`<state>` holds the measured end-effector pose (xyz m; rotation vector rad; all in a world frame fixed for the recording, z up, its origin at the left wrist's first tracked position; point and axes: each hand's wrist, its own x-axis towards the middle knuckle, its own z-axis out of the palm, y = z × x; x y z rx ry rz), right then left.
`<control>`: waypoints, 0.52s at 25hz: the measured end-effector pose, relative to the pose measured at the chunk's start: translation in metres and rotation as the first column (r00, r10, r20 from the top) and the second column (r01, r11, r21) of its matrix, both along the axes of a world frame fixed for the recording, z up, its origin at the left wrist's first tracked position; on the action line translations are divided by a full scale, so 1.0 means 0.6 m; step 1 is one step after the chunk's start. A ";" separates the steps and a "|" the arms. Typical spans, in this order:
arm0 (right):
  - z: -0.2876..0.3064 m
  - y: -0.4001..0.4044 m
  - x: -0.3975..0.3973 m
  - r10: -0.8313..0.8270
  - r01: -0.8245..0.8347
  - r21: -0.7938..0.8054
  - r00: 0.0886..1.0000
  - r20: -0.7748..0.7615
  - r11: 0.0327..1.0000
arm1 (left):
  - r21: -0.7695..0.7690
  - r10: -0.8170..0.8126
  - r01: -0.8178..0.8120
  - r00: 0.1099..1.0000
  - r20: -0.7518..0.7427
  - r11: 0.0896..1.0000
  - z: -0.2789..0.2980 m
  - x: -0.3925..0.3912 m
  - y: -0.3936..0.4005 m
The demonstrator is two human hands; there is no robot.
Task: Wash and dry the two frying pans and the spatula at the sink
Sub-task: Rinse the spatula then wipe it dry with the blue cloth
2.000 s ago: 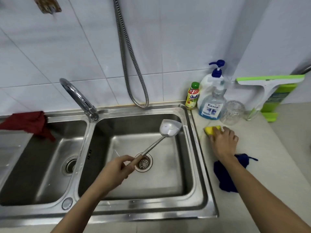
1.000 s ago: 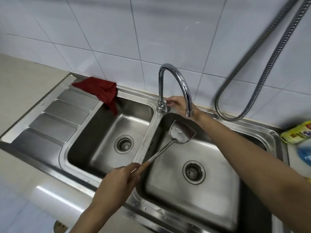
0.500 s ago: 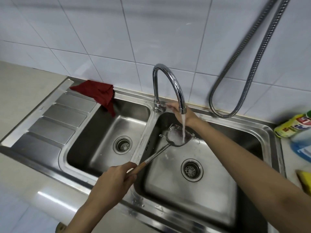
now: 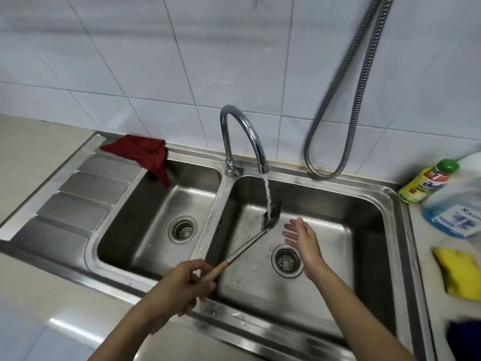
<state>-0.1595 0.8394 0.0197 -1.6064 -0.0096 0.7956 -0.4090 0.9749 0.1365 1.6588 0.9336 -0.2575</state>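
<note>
My left hand (image 4: 182, 285) grips the wooden handle end of the metal spatula (image 4: 247, 246) over the right basin of the steel sink (image 4: 390, 194). The spatula's blade (image 4: 272, 217) is turned on edge under the running stream of water (image 4: 267, 191) from the chrome tap (image 4: 242, 134). My right hand (image 4: 302, 238) hovers open just right of the blade, fingers straight, not touching it. No frying pan is in view.
A red cloth (image 4: 145, 152) lies at the back of the left basin by the drainboard (image 4: 78, 194). On the counter at the right are a yellow sponge (image 4: 458, 274), a yellow bottle with a green cap (image 4: 426, 183), a blue soap dispenser (image 4: 455, 214) and a blue cloth (image 4: 466, 340). A metal hose (image 4: 346, 100) hangs on the tiled wall.
My right hand left the tap's base and dropped beside the spatula blade. Water keeps running. The blade has turned on edge under the stream.
</note>
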 end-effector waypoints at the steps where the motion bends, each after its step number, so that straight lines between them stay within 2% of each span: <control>1: 0.000 0.001 -0.007 0.031 -0.031 0.009 0.999 0.020 0.999 | -0.093 0.038 -0.035 0.999 0.033 0.995 -0.007 -0.004 -0.002; 3: 0.004 0.010 -0.011 0.123 -0.123 -0.007 0.988 0.093 0.992 | -0.207 0.091 -0.077 0.994 0.061 0.975 -0.016 -0.009 -0.008; 6: 0.032 0.044 -0.016 0.275 -0.272 -0.045 0.928 0.250 0.961 | -0.321 0.157 -0.141 0.987 0.024 0.937 -0.018 -0.021 -0.020; 10: 0.033 0.089 -0.023 0.512 -0.471 -0.202 0.793 0.330 0.859 | -0.543 0.297 -0.268 0.954 -0.037 0.796 -0.024 -0.037 -0.035; 12: 0.021 0.091 -0.030 0.584 -0.457 -0.369 0.695 0.420 0.809 | -0.589 0.304 -0.261 0.952 -0.028 0.765 -0.024 -0.036 -0.035; 13: 0.016 0.087 -0.034 0.573 -0.377 -0.443 0.646 0.504 0.814 | -0.585 0.288 -0.247 0.957 -0.023 0.773 -0.025 -0.032 -0.035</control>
